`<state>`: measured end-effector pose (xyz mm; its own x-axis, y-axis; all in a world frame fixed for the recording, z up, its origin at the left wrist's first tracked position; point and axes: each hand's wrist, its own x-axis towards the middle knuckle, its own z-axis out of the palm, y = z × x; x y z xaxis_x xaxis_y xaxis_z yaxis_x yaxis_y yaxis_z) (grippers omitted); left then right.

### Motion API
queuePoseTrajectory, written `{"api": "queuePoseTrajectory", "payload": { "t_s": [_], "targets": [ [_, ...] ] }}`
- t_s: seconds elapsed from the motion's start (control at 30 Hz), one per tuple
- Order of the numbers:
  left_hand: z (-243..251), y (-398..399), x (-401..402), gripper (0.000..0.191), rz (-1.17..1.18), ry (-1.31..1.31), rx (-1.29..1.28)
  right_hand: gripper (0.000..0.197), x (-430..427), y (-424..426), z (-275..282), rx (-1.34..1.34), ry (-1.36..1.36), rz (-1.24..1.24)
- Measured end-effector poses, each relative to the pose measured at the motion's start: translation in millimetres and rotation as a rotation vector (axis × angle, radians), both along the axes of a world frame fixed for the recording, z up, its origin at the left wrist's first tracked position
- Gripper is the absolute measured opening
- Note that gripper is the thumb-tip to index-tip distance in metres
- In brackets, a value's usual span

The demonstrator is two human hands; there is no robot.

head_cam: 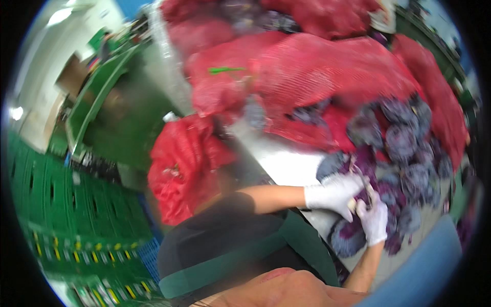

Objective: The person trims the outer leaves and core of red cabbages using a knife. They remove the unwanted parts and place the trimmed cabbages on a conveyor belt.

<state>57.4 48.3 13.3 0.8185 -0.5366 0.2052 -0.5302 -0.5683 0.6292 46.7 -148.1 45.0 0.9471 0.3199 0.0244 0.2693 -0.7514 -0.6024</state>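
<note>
My left hand (333, 193), in a white glove, reaches in from the left and grips a red cabbage (361, 193) with dark purple leaves and a pale cut stem. Close against it from below, my right hand (373, 220), also gloved in white, has its fingers curled at the same cabbage. A thin knife-like tool (362, 177) slants up from the right fingers; blur hides its exact shape. Just below the hands lies another red cabbage (347, 238), and one more (332, 165) sits above the left hand.
Several loose red cabbages (401, 142) are heaped to the right, beside red mesh sacks (330, 69) on a metal table (285, 159). An emptied-looking red mesh sack (184, 165) hangs at the table's left side. Green crates (57, 199) and a large green bin (126, 103) stand at left.
</note>
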Motion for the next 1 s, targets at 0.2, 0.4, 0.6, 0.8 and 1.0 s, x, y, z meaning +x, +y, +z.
{"api": "queuePoseTrajectory", "payload": {
  "t_s": [0.2, 0.4, 0.6, 0.8, 1.0],
  "targets": [
    [-0.1, -6.3, -2.3, 0.121, 0.025, 0.011, 0.089, 0.045, 6.5, -5.5, -12.1, -0.004, -0.111, 0.074],
    [4.8, -6.2, -2.6, 0.124, -0.004, 0.047, 0.129, 0.036, 11.8, -12.1, -22.1, 0.084, -0.127, 0.053],
    [-4.3, -16.5, -8.3, 0.123, -0.048, 0.018, -0.013, 0.03, 50.9, -53.4, -51.3, 0.007, -0.267, -0.119],
    [-4.9, 34.0, -27.9, 0.105, -0.058, 0.193, -0.295, 0.073, 55.2, -65.9, -88.5, 0.57, 0.453, -0.546],
    [-16.5, 38.6, -25.2, 0.093, 0.085, 0.074, -0.339, 0.044, 4.1, -35.4, -45.6, 0.159, -0.311, -0.617]
  ]
}}
